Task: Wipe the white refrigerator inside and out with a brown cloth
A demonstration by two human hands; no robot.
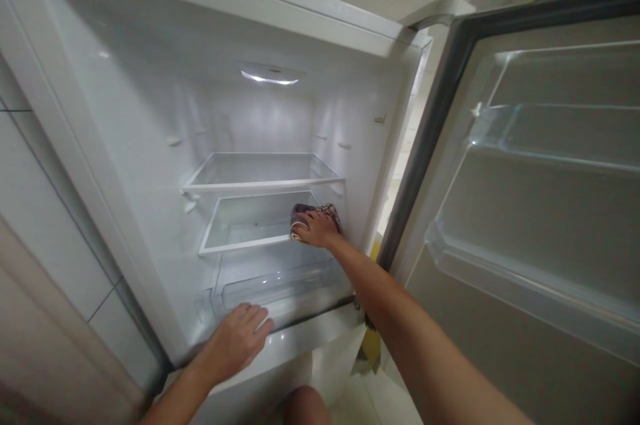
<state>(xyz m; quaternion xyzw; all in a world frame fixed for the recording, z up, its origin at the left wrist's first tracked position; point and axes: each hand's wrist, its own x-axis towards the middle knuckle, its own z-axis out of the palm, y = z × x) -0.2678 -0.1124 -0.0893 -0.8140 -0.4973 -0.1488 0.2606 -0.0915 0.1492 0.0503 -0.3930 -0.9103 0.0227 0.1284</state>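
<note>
Inside the open fridge, my right hand (319, 229) presses a dark patterned cloth (300, 213) against the right part of the lower glass shelf (240, 220), at its front edge. My left hand (243, 338) rests at the fridge's lower front edge, beside the clear drawer (280, 286), its fingers loosely bent with nothing visible in them. Above the cloth is the upper glass shelf (265, 169), with a white front trim.
The fridge door (525, 211) stands open at the right, with clear door racks (560, 145). A lit lamp (270, 78) is at the fridge's top. White tiled wall (50, 198) lies at the left. My knee (306, 406) shows at the bottom.
</note>
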